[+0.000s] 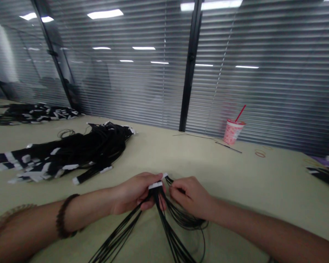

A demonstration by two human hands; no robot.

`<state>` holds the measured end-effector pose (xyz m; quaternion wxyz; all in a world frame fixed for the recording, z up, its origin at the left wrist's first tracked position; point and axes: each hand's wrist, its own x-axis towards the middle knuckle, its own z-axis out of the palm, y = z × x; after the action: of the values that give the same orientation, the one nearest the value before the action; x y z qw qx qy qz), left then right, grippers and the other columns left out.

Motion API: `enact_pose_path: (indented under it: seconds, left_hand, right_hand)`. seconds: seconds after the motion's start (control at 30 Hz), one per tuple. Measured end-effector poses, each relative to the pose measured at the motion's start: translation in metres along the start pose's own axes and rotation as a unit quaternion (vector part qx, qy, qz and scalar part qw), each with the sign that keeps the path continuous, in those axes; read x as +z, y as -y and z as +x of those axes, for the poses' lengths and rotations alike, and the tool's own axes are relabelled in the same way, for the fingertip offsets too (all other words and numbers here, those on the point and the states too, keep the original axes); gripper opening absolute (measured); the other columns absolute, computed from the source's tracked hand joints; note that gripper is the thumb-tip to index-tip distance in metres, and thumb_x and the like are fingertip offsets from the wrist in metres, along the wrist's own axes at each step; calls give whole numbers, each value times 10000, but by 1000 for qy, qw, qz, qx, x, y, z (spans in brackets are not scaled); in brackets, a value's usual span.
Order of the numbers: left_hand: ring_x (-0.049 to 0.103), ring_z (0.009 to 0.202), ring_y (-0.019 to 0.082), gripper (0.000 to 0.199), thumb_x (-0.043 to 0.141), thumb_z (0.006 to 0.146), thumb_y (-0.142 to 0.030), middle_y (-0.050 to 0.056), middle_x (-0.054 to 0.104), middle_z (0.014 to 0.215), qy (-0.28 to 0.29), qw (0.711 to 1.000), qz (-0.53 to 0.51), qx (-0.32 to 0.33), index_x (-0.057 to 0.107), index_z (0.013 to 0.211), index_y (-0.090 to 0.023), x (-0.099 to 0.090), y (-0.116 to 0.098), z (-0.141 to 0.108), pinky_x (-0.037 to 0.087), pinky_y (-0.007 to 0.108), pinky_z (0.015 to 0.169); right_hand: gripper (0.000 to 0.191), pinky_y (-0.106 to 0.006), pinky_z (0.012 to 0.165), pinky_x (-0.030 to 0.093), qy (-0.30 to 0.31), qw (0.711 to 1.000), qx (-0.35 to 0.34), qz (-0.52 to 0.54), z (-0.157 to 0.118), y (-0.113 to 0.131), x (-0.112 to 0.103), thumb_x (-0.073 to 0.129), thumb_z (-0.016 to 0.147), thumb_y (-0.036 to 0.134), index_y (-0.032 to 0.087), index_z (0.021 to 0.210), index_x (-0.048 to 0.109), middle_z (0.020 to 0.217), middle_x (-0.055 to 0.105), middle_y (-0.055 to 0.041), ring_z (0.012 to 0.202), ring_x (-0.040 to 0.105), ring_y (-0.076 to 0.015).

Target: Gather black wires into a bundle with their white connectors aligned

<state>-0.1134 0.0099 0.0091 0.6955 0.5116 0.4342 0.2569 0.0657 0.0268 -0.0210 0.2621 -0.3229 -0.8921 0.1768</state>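
the wide plug [155,185] is pinched by the left hand [137,192]; right of it, the right hand [190,197] is curled at the small plug [165,175] — whether anything is gripped there cannot be told. the wide plug is best held steady, the black wires [166,230] below it untugged.

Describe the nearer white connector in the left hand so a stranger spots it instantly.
On the pale table, find the left hand, low in the picture, near the middle. It holds a white connector with black wires trailing toward the camera. The other white end close by sits farther off and looks smaller.
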Motion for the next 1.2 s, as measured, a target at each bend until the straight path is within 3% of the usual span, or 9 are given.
enact_pose_path:
  seconds: [0.5, 1.2]
  left_hand:
    - [357, 277, 41, 444, 375, 792, -488, 120, 653, 587, 4, 1000, 11, -12, 571, 697, -102, 0, -1, 0, 146, 178, 314]
    - [368, 270, 49, 442, 316, 820, -485, 97, 638, 520, 35, 999, 27, 18, 533, 681, -127, 5, 1, -1, 170, 150, 279]
  right_hand:
    - [236, -181, 508, 274, -6, 1000, 6, -16, 1, 0, 1, 390, 792, 161, 141, 600, 527, 533, 473, 21, 502, 406, -69]
    - [203, -174, 495, 243, -30, 999, -32, -7, 1, 4, 1, 389, 773, 133, 147, 572, 418, 527, 386, 35, 493, 335, -59]
